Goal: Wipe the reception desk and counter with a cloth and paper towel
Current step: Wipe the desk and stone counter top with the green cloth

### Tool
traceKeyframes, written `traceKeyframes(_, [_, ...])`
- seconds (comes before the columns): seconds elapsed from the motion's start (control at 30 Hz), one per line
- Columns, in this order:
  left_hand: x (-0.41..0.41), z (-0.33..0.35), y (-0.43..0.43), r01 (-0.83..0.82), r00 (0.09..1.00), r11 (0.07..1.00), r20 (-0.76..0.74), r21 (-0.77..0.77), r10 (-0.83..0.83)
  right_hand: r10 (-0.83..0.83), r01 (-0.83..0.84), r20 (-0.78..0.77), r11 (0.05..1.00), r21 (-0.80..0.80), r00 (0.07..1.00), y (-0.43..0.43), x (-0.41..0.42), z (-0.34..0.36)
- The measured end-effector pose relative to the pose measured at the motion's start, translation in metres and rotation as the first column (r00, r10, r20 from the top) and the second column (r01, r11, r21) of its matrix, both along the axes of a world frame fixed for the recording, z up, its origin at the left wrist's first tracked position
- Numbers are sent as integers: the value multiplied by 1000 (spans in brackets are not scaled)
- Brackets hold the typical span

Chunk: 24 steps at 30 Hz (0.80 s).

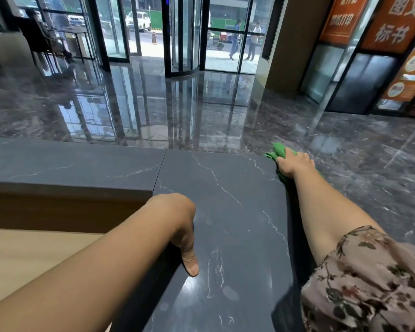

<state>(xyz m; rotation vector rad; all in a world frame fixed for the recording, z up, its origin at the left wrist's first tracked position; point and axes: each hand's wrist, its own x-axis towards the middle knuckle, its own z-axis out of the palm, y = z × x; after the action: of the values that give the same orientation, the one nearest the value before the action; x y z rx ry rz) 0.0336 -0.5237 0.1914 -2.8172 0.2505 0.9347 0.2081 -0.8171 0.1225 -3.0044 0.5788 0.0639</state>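
The green cloth [279,150] is being held at the far right corner of the stone counter [225,212], where it is being pressed over the outer edge by the right hand [295,165]. The fingers are folded over the cloth, and green is showing both beyond them and beneath the wrist. The left hand [177,219] is being braced on the counter's inner edge, with the thumb laid flat on top and the fingers turned down over the edge and hidden; it appears to be clamped on that edge for support. The step in hand is judged to be the wiping of the counter's corner and side edge, with the arm in the floral sleeve [369,279] being stretched well out. Pale smudges [230,292] are being shown up by the light on the near part of the top, so a pull of the cloth back along the right edge and then across this near area is likely being called for next. Nothing is standing on the top, so a full sweep is not being obstructed. Beyond the far and right edges only the marble floor [369,164] lies below, so the cloth could be dropped there. The lower wooden desk [22,255] at the left is waiting to be wiped, and no paper towel is being shown.
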Motion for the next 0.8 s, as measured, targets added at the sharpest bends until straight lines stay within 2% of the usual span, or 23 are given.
traceKeyframes(0.27, [-7,-8,14,-48,998,994,44,-94,52,-193,192,5,978,84,981,-8,-38,-1])
traceKeyframes(0.53, [-17,-3,18,-79,995,980,49,-182,89,-167,166,3,984,68,986,-8,-112,-4])
traceKeyframes(0.67, [-28,-5,24,-51,994,967,79,-248,73,-142,144,-31,986,80,989,-5,-118,8])
traceKeyframes(0.8, [-28,-5,26,-7,995,975,95,-221,29,-156,155,14,987,33,988,-5,-114,0])
